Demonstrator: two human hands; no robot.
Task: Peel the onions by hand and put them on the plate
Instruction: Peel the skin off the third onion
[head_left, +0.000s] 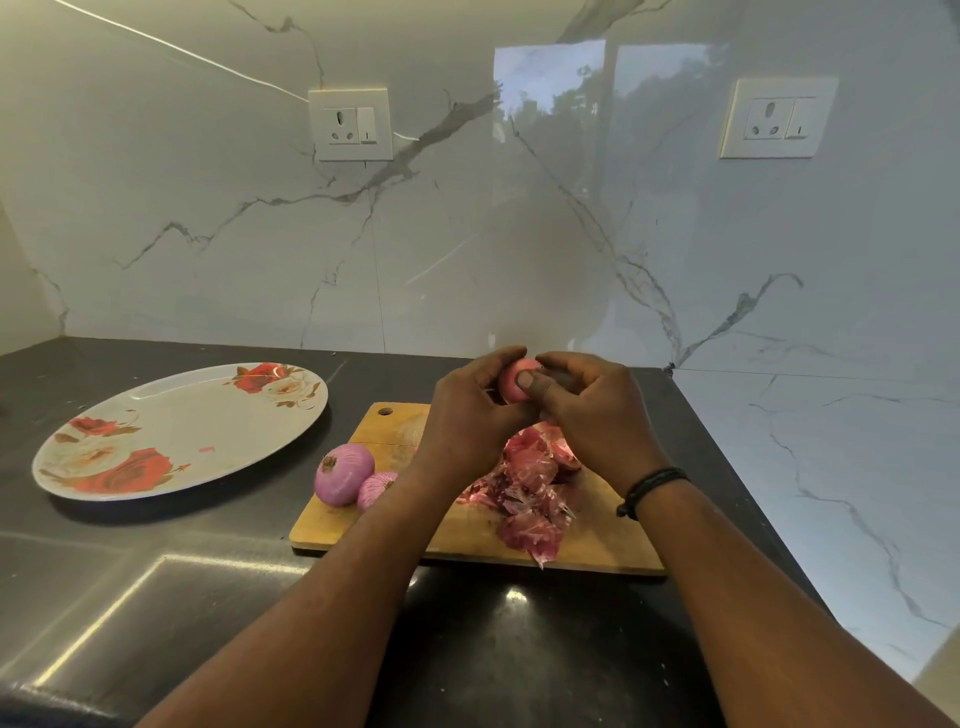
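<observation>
Dark stone counter (156, 545) is bounded by marble walls behind and beside the fingers. A small pink peeled onion (514, 382) is gripped by left hand (470, 415) and right hand (597, 410), fingers curled round it, above the wooden cutting board (467, 540); well left lies the oval floral plate (176, 431).

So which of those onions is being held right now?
The pink onion raised between the left hand and right hand; the other two onions lie on the cutting board.

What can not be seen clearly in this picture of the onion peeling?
Head view only:
- Held onion: mostly covered by left hand and right hand; remaining skin unclear.
- Smaller onion on the cutting board: partly behind the left forearm.
- Pink speck on the plate: too small to identify.
</observation>
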